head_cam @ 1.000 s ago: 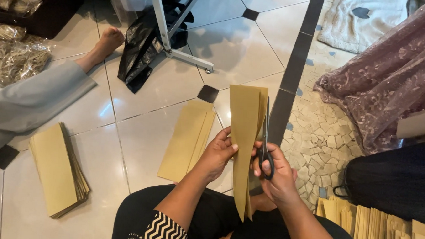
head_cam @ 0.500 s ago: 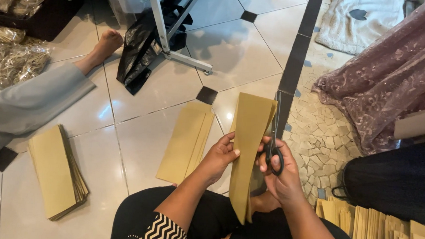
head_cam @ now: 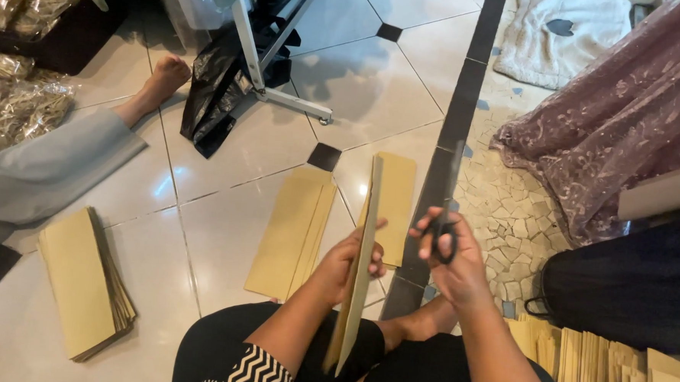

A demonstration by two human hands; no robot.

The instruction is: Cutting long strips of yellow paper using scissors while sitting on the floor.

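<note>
While the left hand (head_cam: pixel 350 262) clamps its fingers on a tan paper stack (head_cam: pixel 359 276) held edge-on above the lap, the right hand (head_cam: pixel 450 253) grips black scissors (head_cam: pixel 447 219), blades up. Risk: thin stack flexes, slips, blade near left fingers.

Black trousers, short sleeves (black-and-white zigzag pattern), bare forearms, no rings visible.

one head-worn camera looks steeply down from close above the hands onto the tiled floor (head_cam: pixel 223 232) ahead.
</note>
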